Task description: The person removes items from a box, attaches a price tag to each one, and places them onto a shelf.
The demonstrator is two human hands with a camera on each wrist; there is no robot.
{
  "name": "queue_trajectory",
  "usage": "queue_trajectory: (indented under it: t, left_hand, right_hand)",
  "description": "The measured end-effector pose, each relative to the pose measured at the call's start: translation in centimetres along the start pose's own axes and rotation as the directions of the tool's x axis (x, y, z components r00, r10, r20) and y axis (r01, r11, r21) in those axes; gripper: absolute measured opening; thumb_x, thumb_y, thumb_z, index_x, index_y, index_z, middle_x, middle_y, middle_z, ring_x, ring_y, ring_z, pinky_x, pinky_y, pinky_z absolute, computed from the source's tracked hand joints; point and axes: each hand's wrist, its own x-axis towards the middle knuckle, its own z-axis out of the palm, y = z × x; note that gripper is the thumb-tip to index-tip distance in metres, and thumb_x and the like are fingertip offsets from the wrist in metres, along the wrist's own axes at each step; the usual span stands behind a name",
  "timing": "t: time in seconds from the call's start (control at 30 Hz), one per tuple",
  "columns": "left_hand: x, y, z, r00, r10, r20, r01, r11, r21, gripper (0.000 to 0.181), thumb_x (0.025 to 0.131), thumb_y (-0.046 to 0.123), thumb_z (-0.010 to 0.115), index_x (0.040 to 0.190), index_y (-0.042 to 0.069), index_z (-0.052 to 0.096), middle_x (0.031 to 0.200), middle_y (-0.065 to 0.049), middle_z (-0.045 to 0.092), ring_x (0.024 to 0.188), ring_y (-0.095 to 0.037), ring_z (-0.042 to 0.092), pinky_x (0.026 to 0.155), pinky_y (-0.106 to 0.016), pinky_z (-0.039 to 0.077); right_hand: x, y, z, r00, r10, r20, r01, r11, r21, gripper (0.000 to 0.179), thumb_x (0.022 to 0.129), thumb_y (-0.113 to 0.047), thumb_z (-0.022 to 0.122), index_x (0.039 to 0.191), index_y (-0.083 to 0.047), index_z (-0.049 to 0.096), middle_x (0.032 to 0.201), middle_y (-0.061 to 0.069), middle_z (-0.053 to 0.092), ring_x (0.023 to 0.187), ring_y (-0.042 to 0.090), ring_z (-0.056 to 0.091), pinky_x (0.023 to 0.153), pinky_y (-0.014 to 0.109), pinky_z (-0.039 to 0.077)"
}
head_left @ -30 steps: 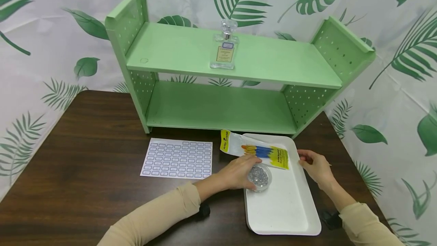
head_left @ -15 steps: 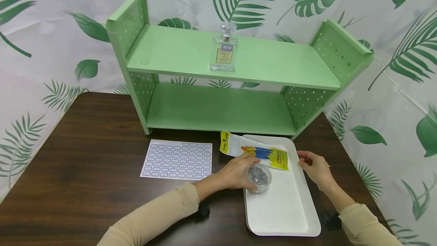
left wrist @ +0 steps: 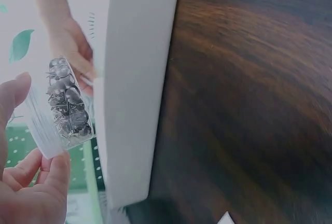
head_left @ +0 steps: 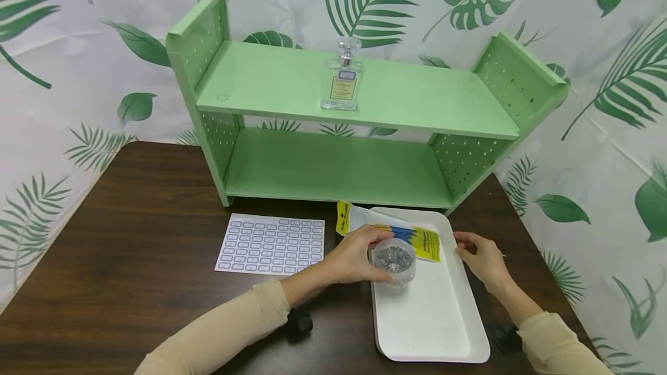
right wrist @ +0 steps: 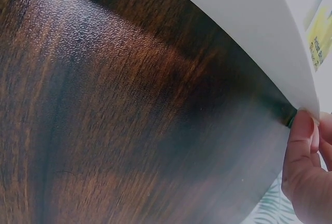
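Observation:
My left hand (head_left: 359, 256) grips a small round clear container (head_left: 394, 262) between thumb and fingers, raised above the white tray (head_left: 427, 328). Silver thumbtacks (left wrist: 67, 99) fill part of it, as the left wrist view shows from the side. On the tray's far side, my right hand (head_left: 483, 256) pinches the right rim between thumb and fingers, seen close up in the right wrist view by the thumb (right wrist: 301, 141). A yellow and clear packet of blue-handled paintbrushes (head_left: 417, 239) lies across the tray's back end, partly covered by the left hand and container.
A green two-tier shelf (head_left: 333, 166) stands behind the tray, with a glass perfume bottle (head_left: 342, 80) on its upper level. A sheet of blue-bordered labels (head_left: 271, 245) lies on the dark wooden table (head_left: 130, 282) left of the tray.
My left hand has lifted the container of thumbtacks up off the tray and tilted it a little. The right hand has stayed at the tray's rim.

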Motion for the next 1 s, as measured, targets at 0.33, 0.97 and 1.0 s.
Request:
queue_trajectory:
  t: [0.33,0.97,1.0]
  left_hand:
    - [-4.6,-0.3,-5.3,0.994,-0.065,-0.089,0.056,0.993,-0.101,0.070,0.061,0.011,0.087,0.122,-0.003,0.056,0.116,-0.013,0.056,0.107,-0.023,0.057,0.092,-0.022,0.048]
    - [-14.6,-4.2,-9.4,0.995,-0.030,-0.090,0.051,0.966,0.252,0.068,0.060,0.022,0.087,0.119,0.003,0.059,0.113,-0.005,0.061,0.100,-0.018,0.058,0.086,-0.034,0.050]
    - [-14.7,-4.3,-9.4,0.996,-0.028,-0.087,0.049,0.965,0.257,0.068,0.061,0.022,0.087,0.119,0.003,0.058,0.114,-0.005,0.060,0.101,-0.018,0.058,0.087,-0.035,0.050]
  right_hand:
    - [0.2,0.2,0.2,1.000,-0.019,0.012,0.019,1.000,-0.010,0.035,0.091,0.002,0.054,0.125,0.010,0.050,0.101,0.020,0.056,0.086,0.023,0.051,0.061,0.018,0.047]
    - [0.1,0.1,-0.1,0.999,-0.030,0.015,0.030,0.997,-0.067,0.034,0.091,-0.001,0.054,0.124,0.009,0.051,0.099,0.020,0.058,0.077,0.013,0.051,0.058,0.018,0.047]
    - [0.2,0.1,0.0,0.999,-0.030,0.015,0.031,0.997,-0.066,0.034,0.091,-0.001,0.054,0.124,0.009,0.052,0.099,0.020,0.058,0.077,0.013,0.051,0.058,0.018,0.047]
